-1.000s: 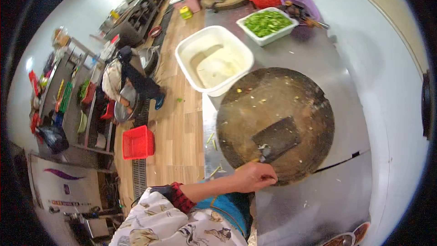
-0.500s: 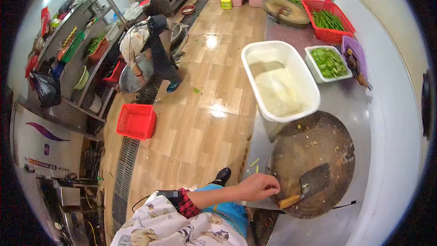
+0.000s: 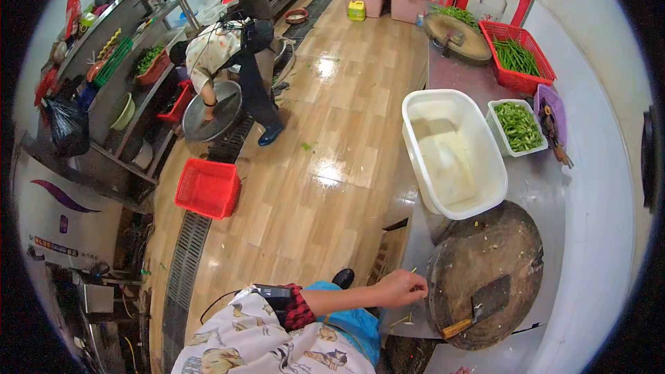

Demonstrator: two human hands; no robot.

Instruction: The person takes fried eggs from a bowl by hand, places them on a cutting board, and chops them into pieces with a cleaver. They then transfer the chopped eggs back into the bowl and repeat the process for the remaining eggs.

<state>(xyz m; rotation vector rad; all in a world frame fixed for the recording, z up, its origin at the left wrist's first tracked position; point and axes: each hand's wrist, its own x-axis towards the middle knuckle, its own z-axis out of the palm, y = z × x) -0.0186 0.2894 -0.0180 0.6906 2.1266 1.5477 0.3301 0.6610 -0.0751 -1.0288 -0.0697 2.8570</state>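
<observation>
My left hand [image 3: 402, 289] reaches over the counter edge beside the round wooden chopping board [image 3: 454, 273]. Its fingers are curled together, and anything inside them is hidden. A thin green scrap [image 3: 414, 271] shows just behind the knuckles, and other pale scraps [image 3: 402, 320] lie on the metal counter near the wrist. A cleaver [image 3: 490, 296] with a wooden handle [image 3: 457, 328] lies flat on the board, touched by neither hand. Only a sliver of my right hand [image 3: 464, 370] appears at the bottom edge, its fingers mostly hidden.
Beyond the board stands a white tub [image 3: 424, 176] with pale contents. Past it are a white basket of cut green vegetables [image 3: 518, 127], a purple basket [image 3: 546, 95] and a red basket [image 3: 544, 73] of green beans. On the floor, a red basket [image 3: 208, 190]; a person [image 3: 215, 52] bends over a metal basin [image 3: 232, 107].
The view has shifted, so the counter things sit lower and further right. My left hand has drawn slightly off the board's edge. A bit of my right hand has appeared at the bottom.
</observation>
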